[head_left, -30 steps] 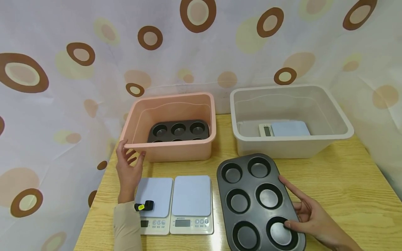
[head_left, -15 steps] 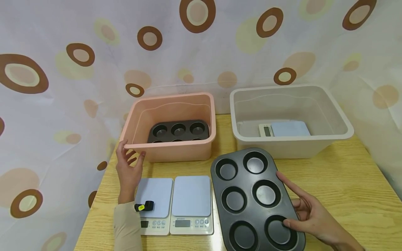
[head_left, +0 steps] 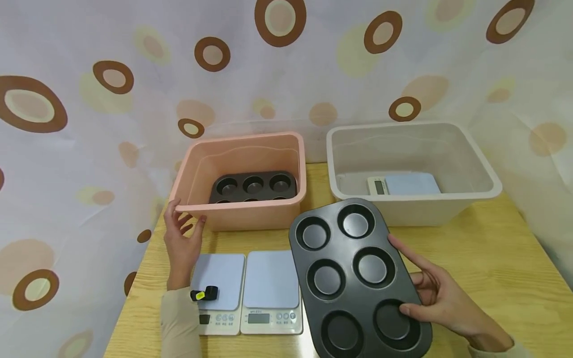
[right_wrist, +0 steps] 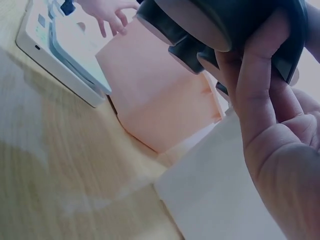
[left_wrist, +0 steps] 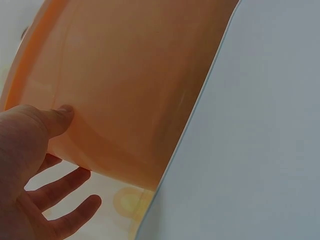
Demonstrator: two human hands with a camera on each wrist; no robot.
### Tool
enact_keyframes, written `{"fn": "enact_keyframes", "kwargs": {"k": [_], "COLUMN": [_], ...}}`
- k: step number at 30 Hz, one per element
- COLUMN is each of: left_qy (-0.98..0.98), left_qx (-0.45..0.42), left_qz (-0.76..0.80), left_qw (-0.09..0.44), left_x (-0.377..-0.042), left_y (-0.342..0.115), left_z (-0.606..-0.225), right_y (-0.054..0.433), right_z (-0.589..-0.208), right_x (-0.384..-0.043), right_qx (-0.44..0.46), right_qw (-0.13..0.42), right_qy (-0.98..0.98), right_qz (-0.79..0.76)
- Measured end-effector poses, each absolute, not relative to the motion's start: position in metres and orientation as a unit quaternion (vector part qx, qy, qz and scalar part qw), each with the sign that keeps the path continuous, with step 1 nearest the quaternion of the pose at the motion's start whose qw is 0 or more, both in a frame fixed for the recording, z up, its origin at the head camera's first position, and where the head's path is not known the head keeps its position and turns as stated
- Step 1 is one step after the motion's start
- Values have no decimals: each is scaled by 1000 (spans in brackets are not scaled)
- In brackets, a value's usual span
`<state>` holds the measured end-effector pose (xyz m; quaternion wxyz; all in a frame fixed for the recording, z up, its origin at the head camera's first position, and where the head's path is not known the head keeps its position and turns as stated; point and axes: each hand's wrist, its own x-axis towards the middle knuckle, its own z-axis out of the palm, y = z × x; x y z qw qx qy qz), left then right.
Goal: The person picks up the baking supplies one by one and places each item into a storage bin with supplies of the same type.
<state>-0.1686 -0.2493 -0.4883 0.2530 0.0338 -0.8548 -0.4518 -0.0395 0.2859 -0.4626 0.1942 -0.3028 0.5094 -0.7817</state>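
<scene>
My right hand (head_left: 440, 303) grips the right edge of a dark six-cup muffin pan (head_left: 351, 243), thumb on top and fingers underneath. The pan is raised off the table, its far end near the two bins. In the right wrist view the fingers (right_wrist: 257, 87) curl against the underside of the pan. My left hand (head_left: 183, 243) holds the front left corner of a pink bin (head_left: 250, 219); the left wrist view has its thumb (left_wrist: 57, 120) pressed to the bin wall. A second muffin pan (head_left: 267, 193) lies inside that bin, its near row partly hidden by the front rim.
Two kitchen scales, one on the left (head_left: 219, 281) and one on the right (head_left: 272, 281), lie side by side before the pink bin. A whitish bin (head_left: 416, 211) at the back right contains another scale (head_left: 413, 184). A patterned curtain (head_left: 286, 84) hangs behind the wooden table (head_left: 488, 263).
The muffin pan in my right hand has moved up and to the left, toward the pink bin, and now hides part of the whitish bin's front. My left hand has stayed on the pink bin.
</scene>
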Motion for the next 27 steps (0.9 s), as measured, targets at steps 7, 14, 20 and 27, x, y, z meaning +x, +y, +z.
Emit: {"fn": "enact_keyframes", "kwargs": {"k": [7,14,20,27], "left_qy": [-853,-855,-853,-853], "left_qx": [31,34,28,27], "left_qz": [-459,-453,-453,-456], "left_qw": [248,251,256,254], "left_x": [-169,-169,-171,-170], "left_y": [-250,-251,-254,-254], "left_z": [-488,-489,-488,-489], "right_y": [281,274,263,248], "right_z": [-449,-442,-435,-420], "right_x": [-55,-76,-96,-108], "right_qx": [-293,-327,-354,-325], "right_qw": [192,171,156,138], "right_qy": [530,523,514,561], "right_qz": [-772,-769,-765,-749]}}
